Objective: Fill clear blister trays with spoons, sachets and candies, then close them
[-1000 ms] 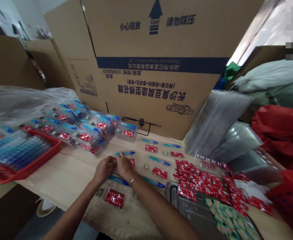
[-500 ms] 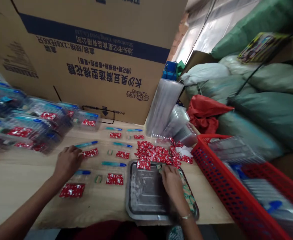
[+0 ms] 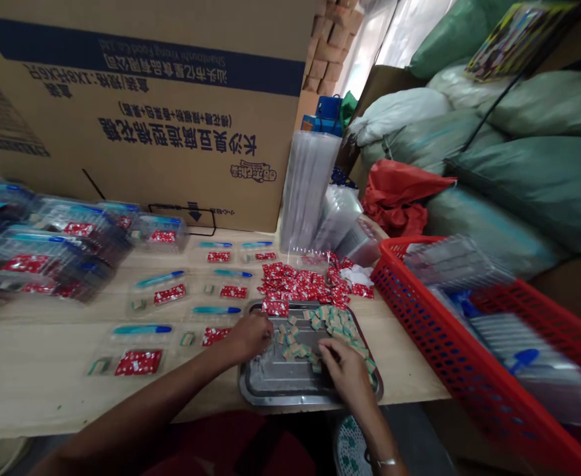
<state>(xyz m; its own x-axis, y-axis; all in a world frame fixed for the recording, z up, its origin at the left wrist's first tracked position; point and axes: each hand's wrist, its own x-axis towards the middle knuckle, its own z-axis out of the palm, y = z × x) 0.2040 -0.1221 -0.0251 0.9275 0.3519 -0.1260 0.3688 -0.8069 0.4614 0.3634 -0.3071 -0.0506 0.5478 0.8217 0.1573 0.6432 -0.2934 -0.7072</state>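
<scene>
A metal tray (image 3: 270,391) holds many small tan pieces with green edges (image 3: 293,344), some heaped along its right side. Over the tray's left part is my left hand (image 3: 254,336), fingers curled together; anything inside them is hidden. My right hand (image 3: 346,367) hovers at the loose pieces, thumb and fingers drawn together, and I cannot make out what they hold. Left of the tray lie clear plastic trays, several with a blue pen (image 3: 142,329), a red patterned packet (image 3: 138,362) and a tan-green piece (image 3: 100,365). More red packets (image 3: 295,283) are piled behind the metal tray.
Filled clear boxes (image 3: 37,261) are stacked at the left. A large cardboard box (image 3: 181,165) stands at the back, beside stacked clear plastic trays (image 3: 307,192). To the right is a red basket (image 3: 419,337) with plastic packaging; big sacks (image 3: 533,198) lie behind it.
My left hand has moved right from the clear trays to the metal tray. My right hand has drawn back slightly, and tan-green pieces now lie spread toward the tray's middle. The view has shifted.
</scene>
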